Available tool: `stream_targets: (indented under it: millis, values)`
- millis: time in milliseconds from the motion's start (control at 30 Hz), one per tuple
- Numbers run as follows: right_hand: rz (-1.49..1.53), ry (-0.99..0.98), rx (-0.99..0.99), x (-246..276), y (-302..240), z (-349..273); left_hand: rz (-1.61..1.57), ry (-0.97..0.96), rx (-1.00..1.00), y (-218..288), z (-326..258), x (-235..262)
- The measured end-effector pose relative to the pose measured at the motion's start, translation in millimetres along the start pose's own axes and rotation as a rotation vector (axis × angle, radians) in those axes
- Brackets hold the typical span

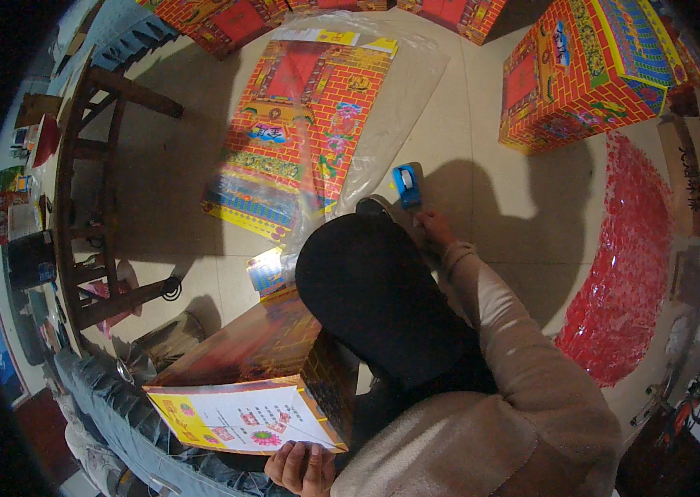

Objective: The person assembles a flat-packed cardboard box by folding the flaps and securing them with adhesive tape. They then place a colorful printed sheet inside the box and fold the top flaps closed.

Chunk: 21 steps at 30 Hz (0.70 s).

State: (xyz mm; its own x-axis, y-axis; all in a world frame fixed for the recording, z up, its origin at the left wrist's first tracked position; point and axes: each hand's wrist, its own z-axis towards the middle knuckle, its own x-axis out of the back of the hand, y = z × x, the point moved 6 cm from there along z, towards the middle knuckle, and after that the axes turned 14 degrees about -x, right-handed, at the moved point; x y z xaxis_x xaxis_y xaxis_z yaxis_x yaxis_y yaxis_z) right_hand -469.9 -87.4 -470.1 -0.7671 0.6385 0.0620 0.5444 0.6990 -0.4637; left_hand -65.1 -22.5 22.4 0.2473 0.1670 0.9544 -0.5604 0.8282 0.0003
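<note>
A folded cardboard box point(254, 335), printed with bricks in red and gold, leans at my left side, with a white printed panel point(259, 418) facing up toward me. My left hand point(300, 466) curls its fingers over the lower edge of that panel and grips the box. Out in front, my right hand point(436, 229) is closed around the lower end of a blue tape dispenser point(406, 185). A white roll shows inside the dispenser, which is close to the floor. My black-clad knee point(383, 290) hides part of the box's right side.
Flat brick-printed sheets point(300, 124) lie under clear plastic ahead. A finished-looking printed box point(586, 79) stands far right, with others along the top. A shiny red sheet point(623, 273) covers the floor at right. Wooden table legs point(110, 199) and blue fabric point(105, 402) are at left.
</note>
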Motion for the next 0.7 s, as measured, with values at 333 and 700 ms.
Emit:
stream_targets:
  millis: [333, 700]
  values:
    - [0.197, -0.054, 0.072, 0, 14, 32, 0.012, 0.022, -0.029, -3, 0, -4]
    - [-0.528, 0.115, 0.504, 10, 2, 50, -0.036, 0.116, -0.067, 6, 13, -3]
